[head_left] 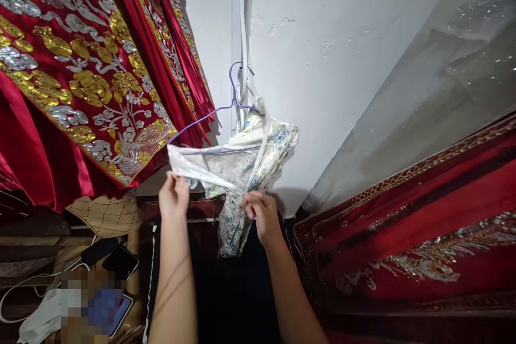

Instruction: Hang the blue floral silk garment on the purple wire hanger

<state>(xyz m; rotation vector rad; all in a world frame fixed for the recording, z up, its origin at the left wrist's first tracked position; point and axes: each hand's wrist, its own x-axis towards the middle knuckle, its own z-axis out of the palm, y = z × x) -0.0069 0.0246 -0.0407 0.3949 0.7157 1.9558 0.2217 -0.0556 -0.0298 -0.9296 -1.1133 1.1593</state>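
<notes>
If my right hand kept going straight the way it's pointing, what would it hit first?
Probably the pale patterned garment that the right hand already pinches on the purple wire hanger; beyond it, the white wall, though depth is unclear.

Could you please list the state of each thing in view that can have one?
Left hand: pinching the garment's edge.
Right hand: gripping the garment's lower fabric.
White patterned garment: draped over the hanger, bunched.
Purple wire hanger: hooked up by the wall.
Red embroidered robes: hanging.
Phone: lying flat, screen dark.

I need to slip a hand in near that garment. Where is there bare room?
Free: the white wall right of the purple hanger. Crowded: red embroidered cloth presses in left, the left hand and right hand grip the pale printed garment.
</notes>
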